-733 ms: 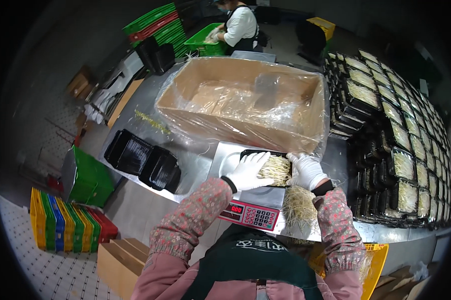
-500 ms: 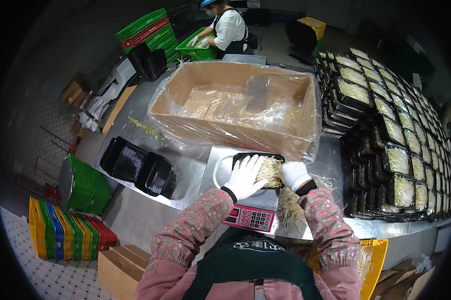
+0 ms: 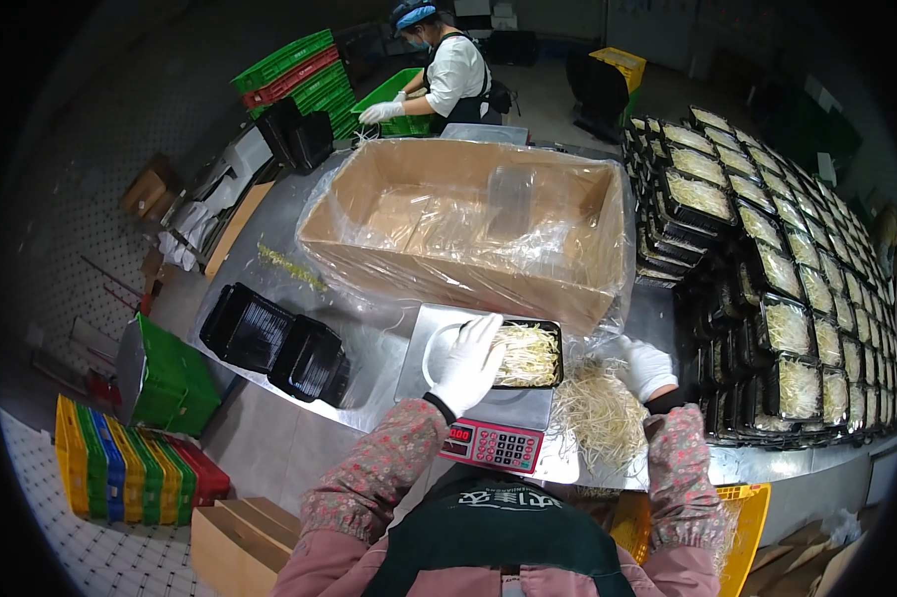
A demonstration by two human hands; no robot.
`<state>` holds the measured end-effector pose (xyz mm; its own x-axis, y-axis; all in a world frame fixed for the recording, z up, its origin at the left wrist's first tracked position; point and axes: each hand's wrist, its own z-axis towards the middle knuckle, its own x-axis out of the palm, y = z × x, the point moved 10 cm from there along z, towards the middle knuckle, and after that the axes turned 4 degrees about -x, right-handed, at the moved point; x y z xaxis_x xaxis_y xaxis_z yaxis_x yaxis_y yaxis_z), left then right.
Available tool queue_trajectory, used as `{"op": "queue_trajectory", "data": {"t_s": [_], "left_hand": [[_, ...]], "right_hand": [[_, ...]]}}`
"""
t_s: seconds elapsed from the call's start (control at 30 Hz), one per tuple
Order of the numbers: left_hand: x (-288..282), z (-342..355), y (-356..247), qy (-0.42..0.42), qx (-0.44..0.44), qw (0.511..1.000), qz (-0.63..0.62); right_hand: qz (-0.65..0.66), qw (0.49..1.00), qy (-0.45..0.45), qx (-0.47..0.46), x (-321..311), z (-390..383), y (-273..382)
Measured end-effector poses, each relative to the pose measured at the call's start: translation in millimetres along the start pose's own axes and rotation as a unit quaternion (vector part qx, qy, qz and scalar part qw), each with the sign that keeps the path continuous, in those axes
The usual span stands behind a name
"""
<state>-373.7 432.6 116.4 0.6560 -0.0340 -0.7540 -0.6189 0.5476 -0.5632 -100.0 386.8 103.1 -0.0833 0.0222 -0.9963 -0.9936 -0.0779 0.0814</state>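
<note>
My left hand (image 3: 464, 363), white-gloved, lies open with straight fingers over the left part of a black tray of pale sprouts (image 3: 526, 354). The tray sits on a steel scale (image 3: 419, 353) with a red keypad (image 3: 496, 444). My right hand (image 3: 647, 368), also gloved, is apart from the tray, at the upper right of a loose sprout pile (image 3: 598, 418). Its fingers are curled closed, their tips turned away; what they hold, if anything, is hidden. Empty black trays (image 3: 309, 353) lie at the left of the steel table (image 3: 369, 398).
A plastic-lined carton (image 3: 369, 254) is behind the scale. Packed trays (image 3: 787, 328) form tall stacks on the right. A co-worker (image 3: 456, 75) handles a green crate (image 3: 404, 125) beyond. Colored crates (image 3: 125, 463) and cardboard (image 3: 235, 542) stand lower left; a yellow crate (image 3: 747, 507) is lower right.
My right hand has left the tray and moved right to the loose sprouts. My left hand has shifted slightly left on the tray. The co-worker's hands have moved within the crate area.
</note>
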Motion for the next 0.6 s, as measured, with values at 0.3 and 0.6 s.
{"op": "queue_trajectory", "data": {"t_s": [0.3, 0.6], "left_hand": [[69, 21, 5, 0.11, 0.022, 0.986, 0.122], [51, 14, -5, 0.12, 0.009, 0.983, 0.137]], "right_hand": [[0.208, 0.971, -0.098, -0.059, 55, 62, 144], [0.328, 0.94, -0.042, -0.089, -30, 141, 100]]}}
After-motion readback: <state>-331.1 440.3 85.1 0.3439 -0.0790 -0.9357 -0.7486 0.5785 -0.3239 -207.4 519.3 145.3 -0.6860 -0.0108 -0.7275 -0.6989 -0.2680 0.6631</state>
